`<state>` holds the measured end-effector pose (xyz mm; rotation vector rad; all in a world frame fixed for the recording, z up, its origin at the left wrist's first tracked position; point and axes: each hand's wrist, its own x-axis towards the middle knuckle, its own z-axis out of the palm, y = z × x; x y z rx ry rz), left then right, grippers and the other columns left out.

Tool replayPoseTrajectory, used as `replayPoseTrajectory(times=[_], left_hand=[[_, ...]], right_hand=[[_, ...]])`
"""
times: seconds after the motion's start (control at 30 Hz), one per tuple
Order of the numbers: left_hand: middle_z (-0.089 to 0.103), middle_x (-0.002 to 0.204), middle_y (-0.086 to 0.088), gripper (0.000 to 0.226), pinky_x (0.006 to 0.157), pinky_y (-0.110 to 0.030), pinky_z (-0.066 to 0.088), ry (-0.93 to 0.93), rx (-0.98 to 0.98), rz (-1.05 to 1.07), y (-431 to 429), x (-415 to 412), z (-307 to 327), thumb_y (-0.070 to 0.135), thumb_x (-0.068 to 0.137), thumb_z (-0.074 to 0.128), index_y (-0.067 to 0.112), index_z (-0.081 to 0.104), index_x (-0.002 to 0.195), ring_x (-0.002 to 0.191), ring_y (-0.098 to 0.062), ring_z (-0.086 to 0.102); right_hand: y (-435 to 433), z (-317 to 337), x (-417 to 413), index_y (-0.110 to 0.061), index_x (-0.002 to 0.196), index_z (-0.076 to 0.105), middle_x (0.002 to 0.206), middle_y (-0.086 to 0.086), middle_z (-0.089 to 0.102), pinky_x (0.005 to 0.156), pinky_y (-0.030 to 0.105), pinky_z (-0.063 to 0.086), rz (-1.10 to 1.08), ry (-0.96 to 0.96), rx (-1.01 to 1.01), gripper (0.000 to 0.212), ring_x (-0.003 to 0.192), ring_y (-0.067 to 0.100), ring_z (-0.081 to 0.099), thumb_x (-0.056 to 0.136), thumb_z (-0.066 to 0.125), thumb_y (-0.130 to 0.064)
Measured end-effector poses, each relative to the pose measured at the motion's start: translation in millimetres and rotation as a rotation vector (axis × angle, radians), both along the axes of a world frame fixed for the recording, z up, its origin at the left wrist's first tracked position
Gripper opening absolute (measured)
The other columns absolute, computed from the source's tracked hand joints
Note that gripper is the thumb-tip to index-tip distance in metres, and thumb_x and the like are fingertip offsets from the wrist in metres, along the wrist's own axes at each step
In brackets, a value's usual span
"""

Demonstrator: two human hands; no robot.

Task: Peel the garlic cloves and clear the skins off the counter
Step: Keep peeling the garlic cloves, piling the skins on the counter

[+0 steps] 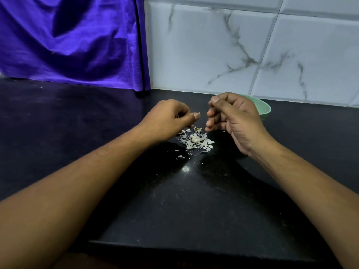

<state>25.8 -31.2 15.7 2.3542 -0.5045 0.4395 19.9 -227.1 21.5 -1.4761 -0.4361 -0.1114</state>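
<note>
Both hands hover just above the pile of skins (194, 142) on the dark bench (174, 200). The left hand (169, 117) and right hand (233, 117) have curled fingers, and I can't tell if either pinches anything. A pale clove (194, 139) lies in that pile, with a green bowl (264, 109) behind it to the right.

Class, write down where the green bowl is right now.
In the head view, the green bowl stands on the black counter right of centre, near the tiled wall, partly hidden behind the right hand.
</note>
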Motion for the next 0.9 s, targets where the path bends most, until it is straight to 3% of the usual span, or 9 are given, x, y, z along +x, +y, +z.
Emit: replayPoseTrajectory(times=[0.1,0.23,0.4,0.5,0.57,0.67,0.77,0.9], left_hand=[[0.069,0.065,0.01,0.023,0.069,-0.034,0.057,0.01,0.043,0.032,2.3,1.2,-1.3,0.042,0.091,0.075,0.024,0.075,0.077,0.058,-0.001,0.061],[0.07,0.067,0.019,0.015,0.073,-0.033,0.058,0.009,0.042,0.057,3.7,1.9,-1.5,0.04,0.084,0.082,0.03,0.074,0.075,0.066,-0.001,0.067],[0.074,0.075,0.015,0.013,0.073,-0.038,0.06,0.021,0.026,0.049,3.0,0.8,-0.6,0.036,0.079,0.085,0.029,0.074,0.077,0.069,-0.006,0.07],[0.072,0.07,0.015,0.02,0.066,-0.032,0.056,0.002,0.012,0.055,3.1,0.2,-0.9,0.041,0.08,0.084,0.027,0.071,0.078,0.065,-0.003,0.067],[0.069,0.066,0.013,0.026,0.062,-0.03,0.052,-0.015,0.008,0.06,2.6,-0.2,-0.6,0.045,0.082,0.081,0.024,0.067,0.077,0.062,-0.003,0.064],[0.068,0.064,0.002,0.036,0.065,-0.036,0.054,-0.03,-0.007,0.066,2.7,-0.4,0.4,0.049,0.089,0.073,0.018,0.065,0.073,0.064,-0.012,0.065],[0.069,0.061,0.003,0.043,0.065,-0.036,0.055,-0.018,-0.012,0.041,2.5,-0.8,0.7,0.05,0.096,0.065,0.018,0.071,0.069,0.057,-0.008,0.064],[0.069,0.063,0.005,0.037,0.06,-0.028,0.048,-0.016,0.016,0.044,2.2,0.8,-1.1,0.049,0.096,0.065,0.022,0.075,0.072,0.055,-0.003,0.059]], right_hand=[[-2.8,4.1,1.2,-0.002,0.094,0.066,0.077,0.012,0.07,0.055,0.032,0.059,-0.079,-0.11,-0.006,0.003,0.056,0.019,0.066,0.095,0.069,-0.002],[-9.6,8.5,5.0,0.001,0.094,0.066,0.073,0.009,0.069,0.058,0.033,0.061,-0.15,-0.245,-0.062,0.01,0.06,0.02,0.068,0.089,0.073,0.006],[-10.0,1.8,7.9,-0.006,0.09,0.067,0.068,0.005,0.069,0.059,0.032,0.06,-0.149,-0.299,-0.173,0.013,0.062,0.021,0.069,0.088,0.075,0.005],[-10.4,-0.6,8.7,-0.005,0.099,0.071,0.072,0.004,0.07,0.061,0.032,0.06,-0.154,-0.336,-0.263,0.005,0.062,0.019,0.07,0.096,0.069,-0.002],[-11.4,-0.8,9.4,-0.009,0.104,0.072,0.078,0.004,0.071,0.061,0.033,0.06,-0.166,-0.371,-0.316,0.01,0.064,0.02,0.071,0.1,0.063,-0.006],[-13.3,0.2,10.1,-0.011,0.104,0.073,0.076,-0.003,0.072,0.066,0.042,0.063,-0.193,-0.418,-0.382,0.009,0.066,0.02,0.072,0.098,0.067,-0.008],[-15.5,3.2,8.7,-0.011,0.094,0.075,0.076,-0.002,0.073,0.071,0.054,0.061,-0.221,-0.448,-0.403,0.006,0.066,0.02,0.072,0.09,0.076,-0.008],[-19.2,4.3,8.8,-0.009,0.108,0.075,0.083,-0.001,0.075,0.07,0.053,0.061,-0.231,-0.5,-0.451,0.013,0.064,0.019,0.073,0.099,0.067,-0.012]])
